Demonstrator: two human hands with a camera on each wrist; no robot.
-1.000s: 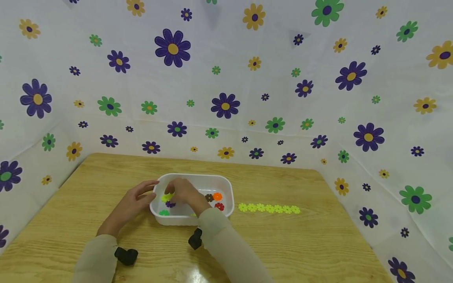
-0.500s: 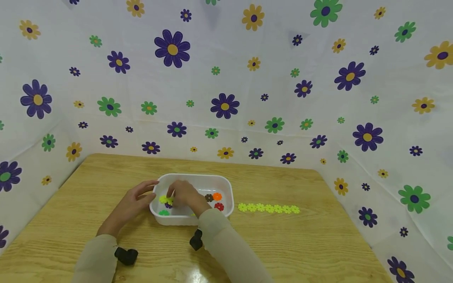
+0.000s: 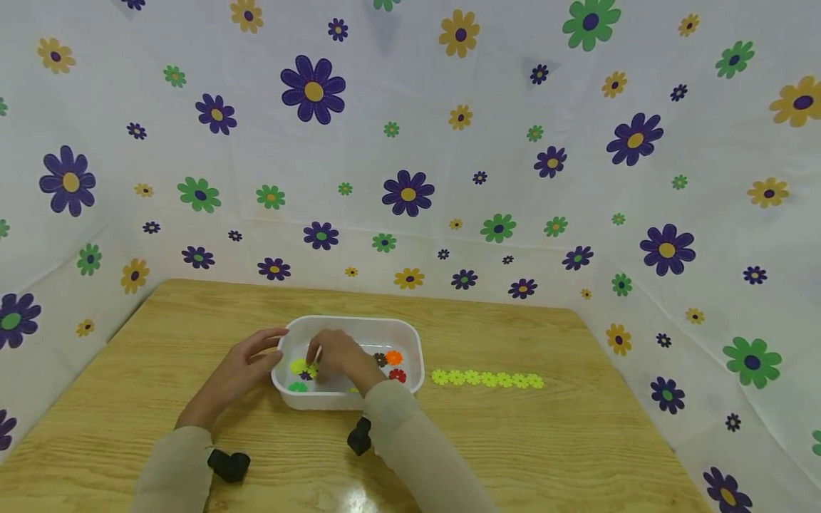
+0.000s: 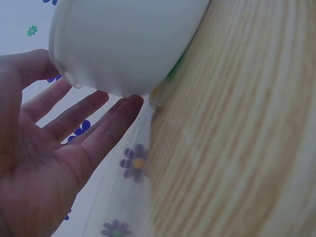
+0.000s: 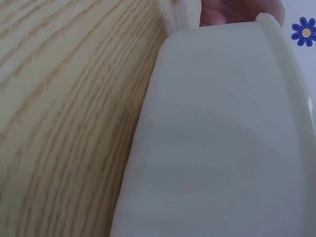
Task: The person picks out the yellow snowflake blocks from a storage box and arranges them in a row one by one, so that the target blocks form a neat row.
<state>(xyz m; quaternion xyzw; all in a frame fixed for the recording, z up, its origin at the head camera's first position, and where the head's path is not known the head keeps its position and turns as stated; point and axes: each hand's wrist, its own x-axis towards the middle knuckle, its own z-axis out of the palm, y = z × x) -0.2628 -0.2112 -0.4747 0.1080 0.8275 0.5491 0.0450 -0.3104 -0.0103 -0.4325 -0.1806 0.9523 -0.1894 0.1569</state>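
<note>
A white plastic tub (image 3: 349, 400) holds several flower-shaped discs. My left hand (image 3: 246, 360) is at the tub's left end; in the left wrist view the fingers (image 4: 94, 116) are extended, their tips against the outside wall. My right hand (image 3: 340, 356) reaches down inside, fingers bent, with a yellow-green flower disc (image 3: 312, 370) at the fingertips. Beside it lie another yellow-green disc (image 3: 298, 365), a purple disc (image 3: 306, 375) and a green disc (image 3: 298, 387). In the right wrist view the tub wall (image 5: 212, 128) hides the right hand.
Right of the tub, several yellow-green discs (image 3: 489, 379) lie in a straight row on the wooden table (image 3: 513, 442). Brown (image 3: 380, 360), orange (image 3: 393, 358) and red (image 3: 398, 375) discs are in the tub's right half. A flower-patterned cloth (image 3: 410, 128) surrounds the table.
My right hand has shifted slightly right and nearer within the tub, the yellow-green disc at its fingertips coming along and separating from the other one. My left hand stays put.
</note>
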